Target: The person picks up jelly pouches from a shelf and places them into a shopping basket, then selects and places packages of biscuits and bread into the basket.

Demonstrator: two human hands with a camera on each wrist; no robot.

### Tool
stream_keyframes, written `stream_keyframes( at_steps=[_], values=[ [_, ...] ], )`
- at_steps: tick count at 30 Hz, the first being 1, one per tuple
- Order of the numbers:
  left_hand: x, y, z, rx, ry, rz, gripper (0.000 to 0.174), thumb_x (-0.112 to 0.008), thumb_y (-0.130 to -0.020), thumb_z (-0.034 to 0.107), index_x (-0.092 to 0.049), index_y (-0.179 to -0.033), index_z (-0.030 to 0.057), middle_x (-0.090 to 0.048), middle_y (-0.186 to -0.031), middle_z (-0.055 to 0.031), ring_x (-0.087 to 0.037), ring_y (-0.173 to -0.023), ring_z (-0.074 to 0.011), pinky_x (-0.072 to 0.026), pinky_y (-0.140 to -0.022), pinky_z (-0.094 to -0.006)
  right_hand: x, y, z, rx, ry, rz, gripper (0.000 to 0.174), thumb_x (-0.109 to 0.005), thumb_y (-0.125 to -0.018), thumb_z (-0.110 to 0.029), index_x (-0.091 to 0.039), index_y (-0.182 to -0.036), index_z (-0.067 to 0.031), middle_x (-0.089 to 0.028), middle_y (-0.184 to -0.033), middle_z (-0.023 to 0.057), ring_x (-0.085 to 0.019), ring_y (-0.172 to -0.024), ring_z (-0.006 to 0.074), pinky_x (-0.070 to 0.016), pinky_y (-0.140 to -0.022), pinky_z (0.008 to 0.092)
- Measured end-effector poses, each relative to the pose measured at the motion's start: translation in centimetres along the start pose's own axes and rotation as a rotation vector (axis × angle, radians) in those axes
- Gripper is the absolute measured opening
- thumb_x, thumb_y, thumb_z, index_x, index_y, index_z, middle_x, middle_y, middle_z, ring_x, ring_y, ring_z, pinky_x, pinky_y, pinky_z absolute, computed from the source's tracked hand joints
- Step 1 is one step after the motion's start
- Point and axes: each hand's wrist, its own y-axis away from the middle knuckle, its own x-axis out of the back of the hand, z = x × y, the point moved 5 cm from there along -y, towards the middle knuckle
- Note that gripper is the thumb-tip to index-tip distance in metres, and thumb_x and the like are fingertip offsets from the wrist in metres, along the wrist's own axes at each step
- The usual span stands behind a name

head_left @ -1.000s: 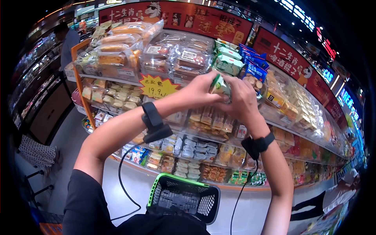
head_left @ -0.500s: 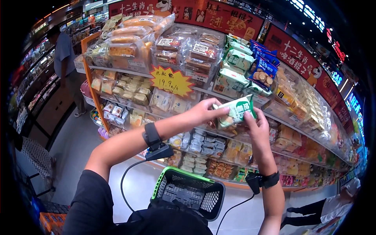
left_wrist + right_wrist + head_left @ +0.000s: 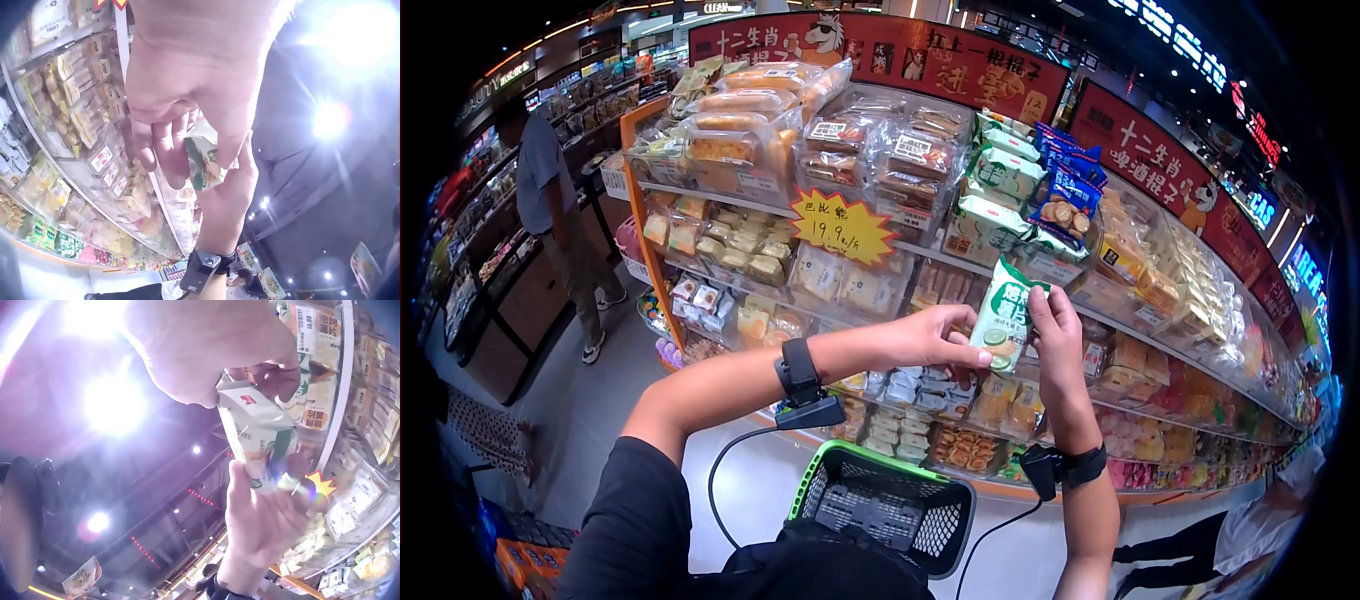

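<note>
Both my hands hold a small green-and-white chip packet [image 3: 1003, 320] with cucumber slices printed on its front. It stands nearly upright before the shelves in the head view. The left hand [image 3: 935, 338] pinches its lower left edge between thumb and fingers. At its upper right edge, the right hand [image 3: 1057, 335] grips it with the thumb in front. In the left wrist view part of the packet [image 3: 206, 159] shows below the left hand's fingers. From the right wrist, the packet's pale side [image 3: 253, 422] is seen between the two hands.
Similar green-and-white packets [image 3: 1007, 172] are stacked on the upper shelf, beside blue snack bags [image 3: 1068, 205]. A yellow price sign [image 3: 841, 229] fronts the shelves. Below my arms is a black basket with a green rim [image 3: 805, 478]. A person [image 3: 550, 190] stands at the left.
The packet has come down from near the shelf stock and turned from sideways to upright, its printed front now facing me. Both hands have shifted with it and keep hold.
</note>
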Motion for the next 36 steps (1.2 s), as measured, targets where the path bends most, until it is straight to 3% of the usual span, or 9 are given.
stream_keyframes(
  at_steps=[6,8,11,19,24,26,29,33,36],
  values=[
    [-2.4,1.2,-0.1,0.081,0.578,-0.377,0.035,-0.043,-0.097,0.029,-0.049,-0.118,0.0017,-0.059,-0.107,-0.0128,-0.060,-0.089,-0.0208,-0.0457,-0.084,-0.0390,-1.4,0.5,-0.8,-0.086,-0.226,-0.190,0.044,-0.047,-0.096,-0.036,-0.044,-0.124,-0.0032,-0.061,-0.100,0.0051,-0.060,-0.089,0.0134,-0.0506,-0.076,0.0262],
    [-3.7,1.2,0.2,0.058,0.621,-0.454,0.036,-0.041,-0.097,0.030,-0.050,-0.117,0.0022,-0.059,-0.105,-0.0128,-0.059,-0.091,-0.0216,-0.0445,-0.085,-0.0402,-2.0,1.0,-1.8,-0.115,-0.220,-0.283,0.054,-0.050,-0.093,-0.035,-0.034,-0.132,-0.0004,-0.059,-0.107,0.0137,-0.062,-0.089,0.0207,-0.0533,-0.077,0.0325],
    [-3.5,0.7,-0.6,0.061,0.559,-0.325,0.037,-0.042,-0.096,0.034,-0.050,-0.118,0.0046,-0.059,-0.107,-0.0104,-0.058,-0.094,-0.0226,-0.0436,-0.086,-0.0393,-2.3,1.4,-3.3,-0.149,-0.265,-0.273,0.054,-0.055,-0.088,-0.024,-0.031,-0.132,-0.0013,-0.054,-0.116,0.0219,-0.060,-0.094,0.0216,-0.0530,-0.074,0.0330],
    [-5.1,1.6,0.8,0.013,0.434,-0.337,0.058,-0.062,-0.088,0.028,-0.035,-0.134,0.0034,-0.051,-0.124,-0.0045,-0.051,-0.111,-0.0146,-0.0416,-0.090,-0.0287,-1.9,3.0,-3.8,0.090,-0.374,-0.383,0.050,-0.048,-0.089,-0.032,-0.035,-0.129,-0.0053,-0.044,-0.133,0.0218,-0.056,-0.107,0.0285,-0.0462,-0.092,0.0393],
    [-5.6,2.1,2.6,-0.041,0.435,-0.159,0.050,-0.059,-0.090,0.031,-0.040,-0.128,0.0039,-0.052,-0.123,-0.0038,-0.049,-0.115,-0.0139,-0.0423,-0.094,-0.0311,-2.0,3.4,-2.9,-0.335,-0.360,-0.487,0.043,-0.038,-0.099,-0.031,-0.049,-0.120,0.0043,-0.057,-0.114,0.0127,-0.060,-0.100,0.0159,-0.0476,-0.086,0.0290],
    [-5.0,1.0,1.9,-0.062,0.419,-0.049,0.047,-0.058,-0.091,0.031,-0.042,-0.126,0.0042,-0.054,-0.121,-0.0058,-0.052,-0.113,-0.0169,-0.0439,-0.095,-0.0379,-0.4,2.9,-1.5,-0.369,-0.274,-0.316,0.049,-0.036,-0.099,-0.036,-0.048,-0.123,0.0047,-0.057,-0.114,0.0131,-0.058,-0.104,0.0165,-0.0472,-0.088,0.0302],
    [-4.3,0.9,2.8,-0.094,0.379,0.113,0.048,-0.060,-0.090,0.029,-0.042,-0.126,0.0044,-0.055,-0.118,-0.0075,-0.057,-0.108,-0.0201,-0.0465,-0.094,-0.0401,-0.5,2.3,-2.8,-0.104,-0.366,-0.181,0.051,-0.036,-0.099,-0.039,-0.048,-0.122,0.0047,-0.057,-0.114,0.0140,-0.056,-0.107,0.0180,-0.0469,-0.088,0.0306],
    [-3.0,0.8,3.7,-0.217,0.386,0.248,0.044,-0.061,-0.089,0.025,-0.045,-0.125,0.0043,-0.058,-0.115,-0.0090,-0.059,-0.104,-0.0200,-0.0482,-0.092,-0.0390,0.4,3.1,-3.3,-0.052,-0.411,-0.103,0.046,-0.042,-0.098,-0.036,-0.049,-0.122,0.0027,-0.058,-0.112,0.0112,-0.055,-0.105,0.0167,-0.0451,-0.088,0.0292],
    [-2.8,0.7,3.5,-0.209,0.353,0.232,0.043,-0.059,-0.091,0.030,-0.046,-0.123,0.0048,-0.059,-0.114,-0.0088,-0.059,-0.104,-0.0199,-0.0480,-0.092,-0.0382,0.1,3.3,-3.8,0.070,0.057,-0.115,0.038,-0.051,-0.095,-0.027,-0.052,-0.119,0.0027,-0.059,-0.108,0.0081,-0.055,-0.100,0.0128,-0.0444,-0.086,0.0276]
  ],
)
